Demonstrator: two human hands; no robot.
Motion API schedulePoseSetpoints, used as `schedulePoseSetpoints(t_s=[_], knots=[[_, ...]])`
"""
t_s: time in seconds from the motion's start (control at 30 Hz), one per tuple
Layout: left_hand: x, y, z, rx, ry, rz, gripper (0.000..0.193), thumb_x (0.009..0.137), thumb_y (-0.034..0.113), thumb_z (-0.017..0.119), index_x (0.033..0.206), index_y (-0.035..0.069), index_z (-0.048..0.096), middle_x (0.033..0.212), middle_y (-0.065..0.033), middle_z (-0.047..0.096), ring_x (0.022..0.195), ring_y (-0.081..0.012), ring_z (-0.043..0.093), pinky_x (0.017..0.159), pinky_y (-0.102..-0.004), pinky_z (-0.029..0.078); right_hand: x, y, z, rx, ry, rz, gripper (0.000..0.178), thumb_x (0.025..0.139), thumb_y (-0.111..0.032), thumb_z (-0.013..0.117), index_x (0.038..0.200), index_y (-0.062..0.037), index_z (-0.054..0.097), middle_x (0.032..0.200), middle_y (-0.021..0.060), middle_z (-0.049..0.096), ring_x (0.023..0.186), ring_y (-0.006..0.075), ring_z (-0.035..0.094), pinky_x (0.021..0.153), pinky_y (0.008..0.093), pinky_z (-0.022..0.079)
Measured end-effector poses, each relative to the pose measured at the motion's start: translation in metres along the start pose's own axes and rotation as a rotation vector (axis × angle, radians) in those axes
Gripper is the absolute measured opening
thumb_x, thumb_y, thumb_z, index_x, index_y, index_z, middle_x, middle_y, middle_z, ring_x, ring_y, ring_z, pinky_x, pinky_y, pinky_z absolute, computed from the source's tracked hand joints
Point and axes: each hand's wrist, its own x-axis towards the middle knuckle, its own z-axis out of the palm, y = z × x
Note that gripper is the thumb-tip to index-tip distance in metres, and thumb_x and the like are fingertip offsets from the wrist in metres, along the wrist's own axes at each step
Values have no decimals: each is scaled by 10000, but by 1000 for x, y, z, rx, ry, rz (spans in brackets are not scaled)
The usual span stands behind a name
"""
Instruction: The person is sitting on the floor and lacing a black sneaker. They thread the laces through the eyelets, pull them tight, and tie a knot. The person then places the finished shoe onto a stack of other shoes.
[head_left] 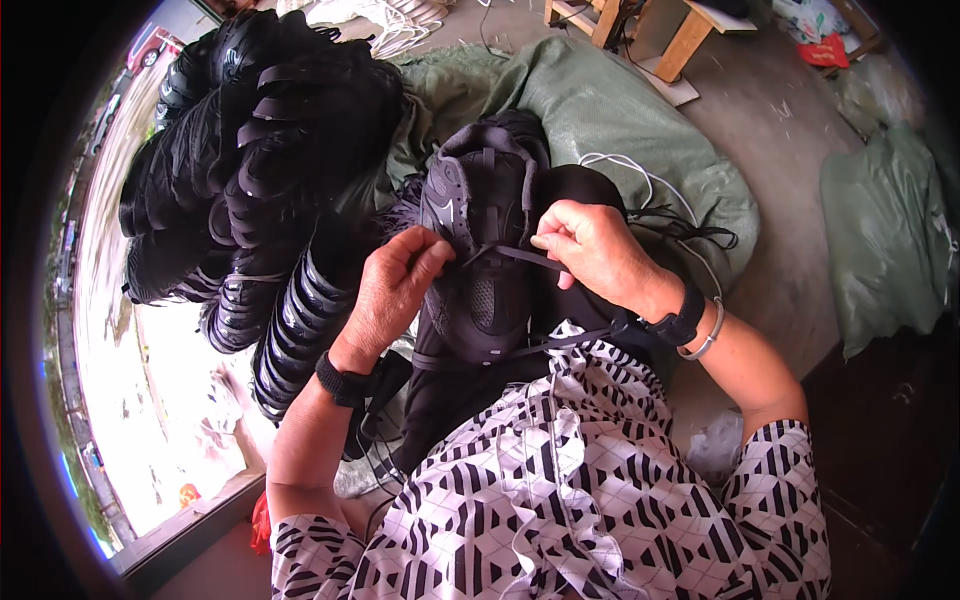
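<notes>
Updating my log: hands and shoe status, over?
Right hand pinching black lace; left hand at black shoe, hold unclear. Toe toward person. No obstruction visible.

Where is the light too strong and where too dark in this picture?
In the head view, glare whitens the pale ground outside at left; in the same head view, the piled black shoe uppers partly sink into darkness, though the black lace-up shoe shows its toe texture.

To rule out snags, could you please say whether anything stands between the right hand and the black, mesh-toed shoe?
Nothing visible blocks the right hand from the shoe; only the flat, dark lace it holds spans the gap.
</notes>
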Motion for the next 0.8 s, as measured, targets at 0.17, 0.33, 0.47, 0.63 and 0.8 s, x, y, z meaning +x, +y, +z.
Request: schedulePoseSetpoints(t_s=[0.17,0.33,0.47,0.63,0.8], knots=[[0,-8,-1,-21,-27,31,201,978,187,579,902,5,619,814,35,580,759,-41,497,697,-203,421,2,0,1,-12,1,17,146,909,-74,625,822,20,556,680,67,601,492,121,606,424,243,464],[1,-3,-3,-41,-57,-60,194,946,178,615,903,-7,653,805,-16,586,774,-86,534,712,-249,449,2,-16,-5,7,-44,203,169,908,-79,616,791,14,539,670,82,604,485,159,637,428,264,486],[1,-11,-2,-92,-51,-24,205,971,220,583,891,44,649,803,43,604,730,-37,507,651,-215,430,3,-19,-1,-52,-26,164,155,901,-78,619,803,7,534,685,120,617,519,225,655,463,320,507],[-1,-2,3,-236,-6,-102,242,970,259,583,862,60,668,786,51,611,721,-31,490,677,-209,413,8,10,14,-459,171,-473,163,865,-85,658,795,-11,531,727,196,620,672,384,632,571,416,508],[2,-2,2,-222,13,-141,260,946,258,612,886,17,690,801,9,655,747,-58,523,716,-229,440,7,-12,-6,-8,-189,144,93,938,-85,580,980,-2,571,791,37,651,593,89,635,478,212,472]])
